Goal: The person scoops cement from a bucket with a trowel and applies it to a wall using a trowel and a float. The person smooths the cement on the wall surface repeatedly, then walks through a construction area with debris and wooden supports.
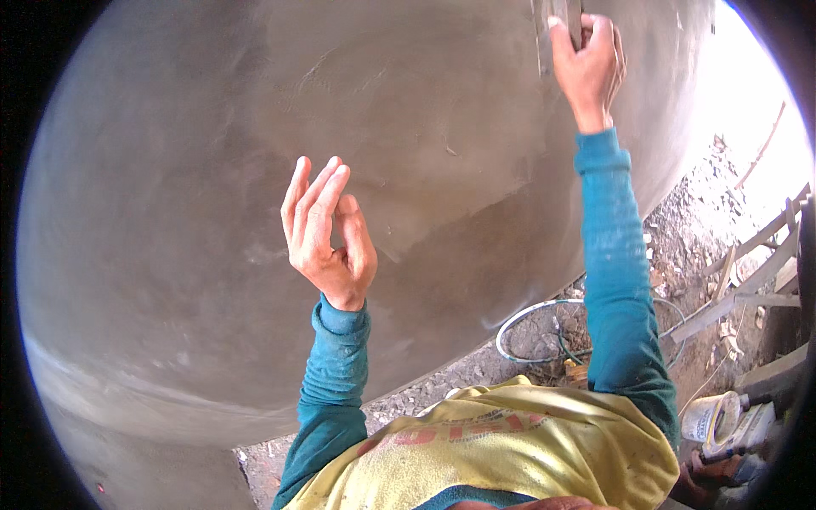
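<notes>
In front of me stands a wall (204, 212) covered in grey-brown plaster, with lighter and darker patches and a few scratch marks. My right hand (592, 64) is raised high at the upper right, wrapped round the handle of a plastering trowel (541, 34). The trowel lies against the wall, its upper part cut off by the picture's edge. Lower and left of it, my left hand (327, 229) is up before the plaster with its fingers stretched out and nothing in it. Whether it touches the surface I cannot tell.
Rubble-strewn ground (688, 238) runs along the wall's foot. A looped hose (510, 327) lies on it below my right arm. Wooden boards (756, 263) lean at the right, and a white bucket (710, 418) stands at the lower right.
</notes>
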Demonstrator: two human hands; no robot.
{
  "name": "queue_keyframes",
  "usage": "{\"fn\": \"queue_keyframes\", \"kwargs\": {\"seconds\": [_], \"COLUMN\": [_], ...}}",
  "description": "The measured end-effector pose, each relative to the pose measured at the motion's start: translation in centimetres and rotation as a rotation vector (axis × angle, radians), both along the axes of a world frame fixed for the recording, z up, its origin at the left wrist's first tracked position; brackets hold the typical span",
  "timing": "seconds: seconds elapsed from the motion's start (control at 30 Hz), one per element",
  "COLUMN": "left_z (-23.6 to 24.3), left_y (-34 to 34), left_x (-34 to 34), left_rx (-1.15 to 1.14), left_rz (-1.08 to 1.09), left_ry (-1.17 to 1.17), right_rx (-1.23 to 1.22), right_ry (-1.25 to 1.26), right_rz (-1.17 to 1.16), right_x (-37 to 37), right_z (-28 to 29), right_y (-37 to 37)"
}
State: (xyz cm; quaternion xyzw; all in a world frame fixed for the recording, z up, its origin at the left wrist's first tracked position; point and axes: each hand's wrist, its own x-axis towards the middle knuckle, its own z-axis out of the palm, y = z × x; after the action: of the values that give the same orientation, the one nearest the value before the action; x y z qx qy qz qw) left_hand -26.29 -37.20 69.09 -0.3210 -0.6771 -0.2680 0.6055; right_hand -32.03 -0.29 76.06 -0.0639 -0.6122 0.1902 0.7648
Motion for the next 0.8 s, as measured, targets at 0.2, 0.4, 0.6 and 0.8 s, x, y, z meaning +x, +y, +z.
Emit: {"fn": "queue_keyframes", "kwargs": {"seconds": [0.2,0.4,0.6,0.8], "left_z": [0.0,0.0,0.3,0.0], "left_y": [-0.2,-1.6,-0.8,-0.5], "left_x": [-0.2,0.0,-0.6,-0.3], "left_rx": [0.004,0.049,0.029,0.039], "left_rz": [0.001,-0.01,-0.023,-0.029], "left_ry": [-0.003,-0.017,0.002,-0.011], "right_rx": [0.127,0.387,0.147,-0.066], "right_ry": [-0.152,-0.163,-0.475,-0.258], "right_rz": [0.205,0.091,-0.258,0.231], "right_x": [1.0,1.0,0.9,0.0], "right_z": [-2.2,-0.6,4.1,-0.1], "right_y": [-5.2,-5.1,-3.3,-0.6]}}
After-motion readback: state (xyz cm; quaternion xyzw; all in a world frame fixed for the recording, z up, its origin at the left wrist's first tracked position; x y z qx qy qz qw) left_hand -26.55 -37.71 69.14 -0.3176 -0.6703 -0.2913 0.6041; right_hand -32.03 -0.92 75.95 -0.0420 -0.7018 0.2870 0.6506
